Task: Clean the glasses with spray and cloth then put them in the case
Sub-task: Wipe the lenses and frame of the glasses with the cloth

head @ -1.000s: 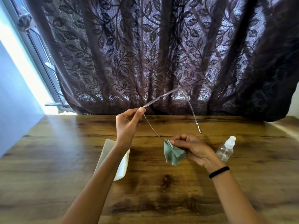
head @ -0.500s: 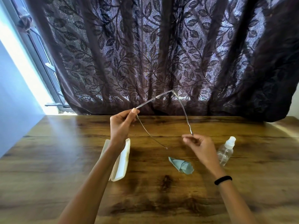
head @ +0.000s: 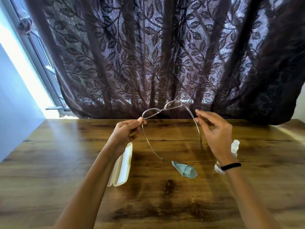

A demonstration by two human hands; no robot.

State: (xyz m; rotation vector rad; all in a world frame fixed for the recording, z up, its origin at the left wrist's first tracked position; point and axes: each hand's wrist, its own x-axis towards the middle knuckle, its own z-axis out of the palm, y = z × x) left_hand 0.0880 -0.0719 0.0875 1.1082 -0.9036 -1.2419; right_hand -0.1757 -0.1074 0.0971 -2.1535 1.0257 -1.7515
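You hold the glasses (head: 162,109) centre frame, temples unfolded. Left hand (head: 127,131) pinches one hinge, right hand (head: 214,129) pinches the other temple. Cloth (head: 184,169) lies on the bench (head: 66,162) below. Wiping likely done; folding and the case (head: 123,164) are left.

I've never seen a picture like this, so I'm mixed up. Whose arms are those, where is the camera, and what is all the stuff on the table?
There is no robot here. Those are a person's two bare arms. The camera sits on the person's head and looks forward and down, so you see roughly what they see. The left hand pinches the clear-framed glasses at one corner. The right hand pinches the other side arm. Together they hold the glasses up above a wooden table. On the table lie a white glasses case, which looks open, a small crumpled green cloth, and a clear spray bottle partly hidden behind the right wrist. Behind the table hangs a dark curtain with a leaf pattern.
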